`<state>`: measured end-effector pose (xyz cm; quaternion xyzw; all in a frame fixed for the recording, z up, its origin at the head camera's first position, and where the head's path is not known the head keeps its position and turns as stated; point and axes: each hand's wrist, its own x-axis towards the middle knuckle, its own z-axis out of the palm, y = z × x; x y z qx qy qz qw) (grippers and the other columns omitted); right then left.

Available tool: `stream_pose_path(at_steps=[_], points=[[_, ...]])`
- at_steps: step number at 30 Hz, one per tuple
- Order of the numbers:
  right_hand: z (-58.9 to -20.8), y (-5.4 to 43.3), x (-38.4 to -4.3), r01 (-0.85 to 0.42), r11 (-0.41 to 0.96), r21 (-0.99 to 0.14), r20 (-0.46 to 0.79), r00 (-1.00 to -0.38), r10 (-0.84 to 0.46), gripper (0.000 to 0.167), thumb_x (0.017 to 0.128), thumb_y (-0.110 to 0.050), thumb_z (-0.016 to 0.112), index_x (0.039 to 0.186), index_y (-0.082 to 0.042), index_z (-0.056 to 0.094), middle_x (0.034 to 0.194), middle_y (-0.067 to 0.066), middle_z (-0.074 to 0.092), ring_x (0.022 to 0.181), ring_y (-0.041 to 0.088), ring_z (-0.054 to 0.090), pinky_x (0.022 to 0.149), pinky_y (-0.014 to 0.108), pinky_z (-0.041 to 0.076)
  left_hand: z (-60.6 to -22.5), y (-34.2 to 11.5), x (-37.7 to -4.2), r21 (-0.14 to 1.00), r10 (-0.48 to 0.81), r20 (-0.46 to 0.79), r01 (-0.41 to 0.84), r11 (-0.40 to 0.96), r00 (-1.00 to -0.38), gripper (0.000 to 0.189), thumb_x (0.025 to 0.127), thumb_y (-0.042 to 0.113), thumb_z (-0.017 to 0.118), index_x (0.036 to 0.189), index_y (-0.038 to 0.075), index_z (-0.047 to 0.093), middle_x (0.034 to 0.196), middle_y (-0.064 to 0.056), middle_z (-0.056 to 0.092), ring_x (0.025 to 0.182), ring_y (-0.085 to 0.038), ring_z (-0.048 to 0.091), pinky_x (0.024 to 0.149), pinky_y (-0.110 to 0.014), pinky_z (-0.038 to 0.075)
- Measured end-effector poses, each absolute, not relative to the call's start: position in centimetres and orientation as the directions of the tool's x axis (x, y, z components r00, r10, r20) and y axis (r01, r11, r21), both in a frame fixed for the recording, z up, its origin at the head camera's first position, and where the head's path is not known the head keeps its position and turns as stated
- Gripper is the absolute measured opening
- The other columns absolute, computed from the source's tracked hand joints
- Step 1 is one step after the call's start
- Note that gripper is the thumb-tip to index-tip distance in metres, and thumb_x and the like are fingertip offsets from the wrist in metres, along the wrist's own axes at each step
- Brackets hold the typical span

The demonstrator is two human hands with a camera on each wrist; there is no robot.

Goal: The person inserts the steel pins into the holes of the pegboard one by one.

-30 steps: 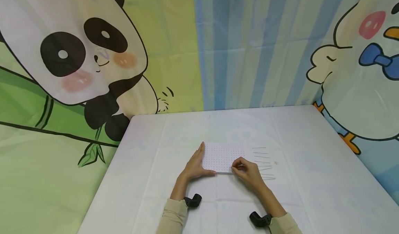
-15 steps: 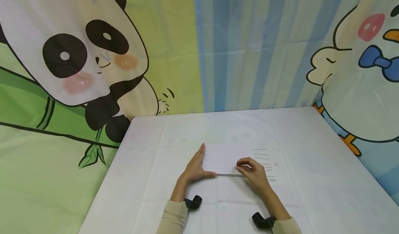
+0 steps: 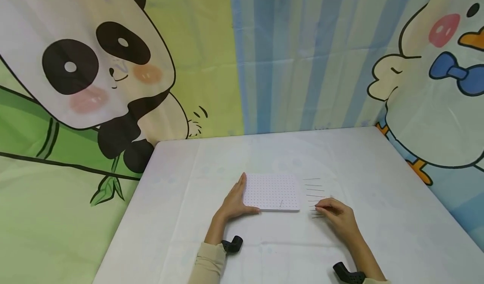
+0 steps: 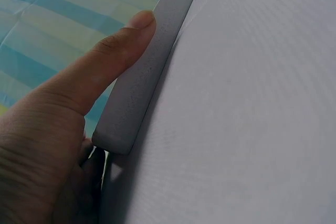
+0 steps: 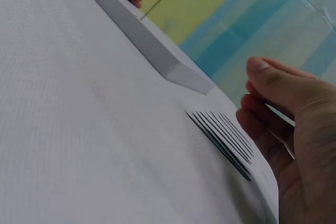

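Note:
A white board dotted with rows of small holes lies on the table. My left hand braces its near left corner, thumb along the front edge and fingers along the left side. In the left wrist view the thumb presses the board's side wall. One thin dark needle stands slightly tilted in the board near its front right; the right wrist view shows this needle rising above the surface. My right hand hovers at several loose needles, fingers loosely bent, nothing seen between them.
The loose needles lie in a row right of the board, roughly parallel. A white cloth covers the table. Behind it hangs a printed curtain with a panda and a bird.
My right hand has let go of the needle, which now stands in the board, and has moved right to the loose needles. The left hand has stayed at the board's corner.

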<state>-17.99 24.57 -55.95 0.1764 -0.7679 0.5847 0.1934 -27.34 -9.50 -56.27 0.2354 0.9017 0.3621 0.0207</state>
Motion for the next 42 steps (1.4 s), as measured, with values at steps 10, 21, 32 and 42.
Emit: stream_pose_path(at_steps=[10,21,32,42], points=[[-55.7,25.7,-16.9,-0.49,0.471,-0.734,0.509,-0.855,-0.097,0.022,0.067,0.013,0.073,0.08,-0.005,0.071,0.083,0.01,0.066,0.083,0.015,0.055,0.073,0.012,0.043,-56.2,-9.6,-27.5,0.667,0.439,0.118,0.399,0.63,-0.891,0.136,0.053,0.061,0.08,0.148,0.008,0.0,0.154,-0.007,0.004,0.139,-0.023,0.01,0.109,-0.045,0.019],[-57.0,26.0,-17.7,-0.493,0.57,-0.657,0.516,-0.846,-0.136,0.02,0.067,0.0,0.078,0.077,-0.016,0.072,0.081,-0.005,0.066,0.078,0.008,0.052,0.066,0.012,0.039,-56.0,-9.5,-27.4,0.666,0.429,0.114,0.389,0.636,-0.896,0.135,0.052,0.058,0.082,0.149,0.008,0.0,0.154,-0.006,0.005,0.139,-0.025,0.011,0.108,-0.046,0.02],[-57.0,25.7,-17.6,-0.486,0.622,-0.614,0.521,-0.842,-0.144,0.024,0.064,0.003,0.079,0.073,-0.018,0.071,0.081,-0.009,0.064,0.077,0.005,0.049,0.063,0.011,0.038,-55.9,-9.5,-27.4,0.663,0.435,0.102,0.387,0.64,-0.894,0.136,0.052,0.06,0.081,0.149,0.008,0.0,0.154,-0.005,0.003,0.139,-0.023,0.01,0.109,-0.045,0.018],[-57.1,25.7,-17.5,-0.472,0.673,-0.569,0.511,-0.844,-0.16,0.022,0.066,-0.003,0.08,0.075,-0.02,0.069,0.08,-0.015,0.061,0.078,0.004,0.048,0.069,0.009,0.037,-55.9,-9.5,-27.3,0.664,0.432,0.099,0.383,0.642,-0.896,0.137,0.052,0.063,0.079,0.149,0.008,0.001,0.154,-0.005,0.004,0.139,-0.022,0.009,0.109,-0.044,0.018]])
